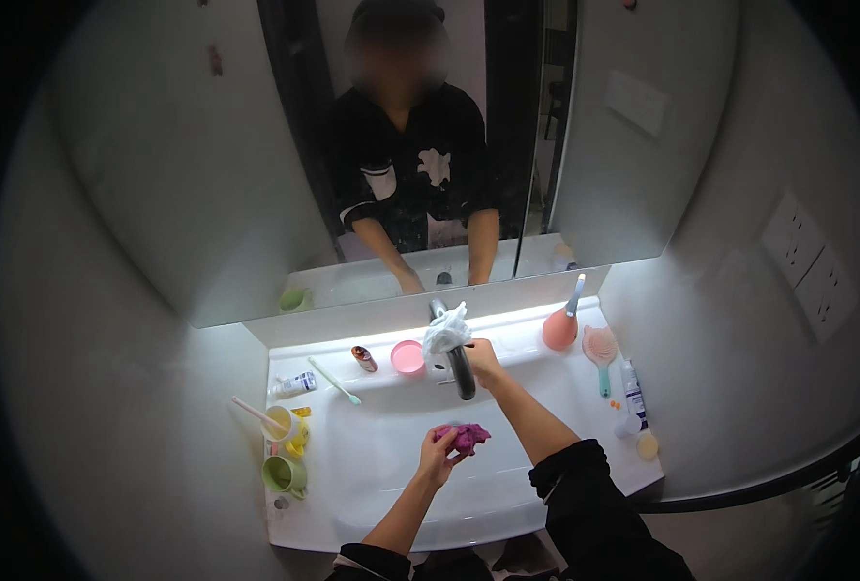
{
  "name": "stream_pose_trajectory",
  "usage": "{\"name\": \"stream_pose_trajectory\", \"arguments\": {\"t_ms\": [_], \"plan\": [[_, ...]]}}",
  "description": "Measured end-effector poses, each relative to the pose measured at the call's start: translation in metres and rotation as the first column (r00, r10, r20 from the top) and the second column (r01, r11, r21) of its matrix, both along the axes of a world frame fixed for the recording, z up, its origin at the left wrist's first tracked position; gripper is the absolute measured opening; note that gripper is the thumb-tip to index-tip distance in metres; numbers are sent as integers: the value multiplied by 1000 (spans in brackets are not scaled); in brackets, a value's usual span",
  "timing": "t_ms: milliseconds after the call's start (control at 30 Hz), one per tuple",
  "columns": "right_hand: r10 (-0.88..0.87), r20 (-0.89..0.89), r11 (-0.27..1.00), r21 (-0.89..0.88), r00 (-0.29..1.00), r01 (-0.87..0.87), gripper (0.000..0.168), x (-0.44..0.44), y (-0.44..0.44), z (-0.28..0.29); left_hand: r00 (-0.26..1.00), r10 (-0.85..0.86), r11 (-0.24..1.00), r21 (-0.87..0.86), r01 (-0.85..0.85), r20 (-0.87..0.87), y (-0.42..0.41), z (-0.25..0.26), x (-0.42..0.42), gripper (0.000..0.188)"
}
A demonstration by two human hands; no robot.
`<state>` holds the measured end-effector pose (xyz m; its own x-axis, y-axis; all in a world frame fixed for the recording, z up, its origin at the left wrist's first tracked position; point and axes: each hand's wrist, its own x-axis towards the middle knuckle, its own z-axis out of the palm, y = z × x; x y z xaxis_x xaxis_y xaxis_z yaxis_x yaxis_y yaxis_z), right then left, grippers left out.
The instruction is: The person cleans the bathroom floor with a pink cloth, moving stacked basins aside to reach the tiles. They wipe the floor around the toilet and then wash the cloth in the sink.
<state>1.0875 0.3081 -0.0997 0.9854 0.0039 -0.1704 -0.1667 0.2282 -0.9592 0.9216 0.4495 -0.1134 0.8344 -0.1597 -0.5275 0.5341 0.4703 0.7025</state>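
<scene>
My left hand [437, 459] holds a crumpled purple cloth [466, 439] above the basin of the white sink [393, 472]. At the back of the sink stands a dark metal faucet [462, 374], its spout pointing toward me. A thin white cloth or wipe [446, 332] is draped over the faucet's upper part. My right hand [482, 362] is against the faucet's right side, close to the white cloth. Its fingertips are partly hidden, so their grip is unclear. No water stream can be made out below the spout.
Left ledge: green mug [283, 473], yellow cup [282, 424], tube [296, 384], toothbrush [335, 382], small brown bottle [364, 358]. A pink round container [407, 357] sits left of the faucet. Right ledge: pink bulb bottle [560, 329], hairbrush [601, 352], white tube [633, 392]. A mirror cabinet [415, 247] overhangs the back.
</scene>
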Motion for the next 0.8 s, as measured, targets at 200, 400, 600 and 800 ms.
{"name": "stream_pose_trajectory", "arguments": {"t_ms": [200, 400, 600, 800], "plan": [[8, -30, 995, -96, 1000, -10, 32, -11, 6, -1, 998, 56, 994, -94, -57, -14, -17, -9, 25, 20], [-60, -36, 998, -37, 998, 58, 45, -44, -18, -13, 992, 130, 985, -114, -128, 7, -23, -15, 47, 20], [139, -218, 990, 44, 966, -133, 53, -116, -42, -24, 999, 10, 990, -142, -5, 31, -32, -28, 66, 21], [139, -154, 989, 81, 978, -127, 34, -104, -32, -40, 992, -68, 853, 523, 3, 104, -10, -32, 73, 26]]}}
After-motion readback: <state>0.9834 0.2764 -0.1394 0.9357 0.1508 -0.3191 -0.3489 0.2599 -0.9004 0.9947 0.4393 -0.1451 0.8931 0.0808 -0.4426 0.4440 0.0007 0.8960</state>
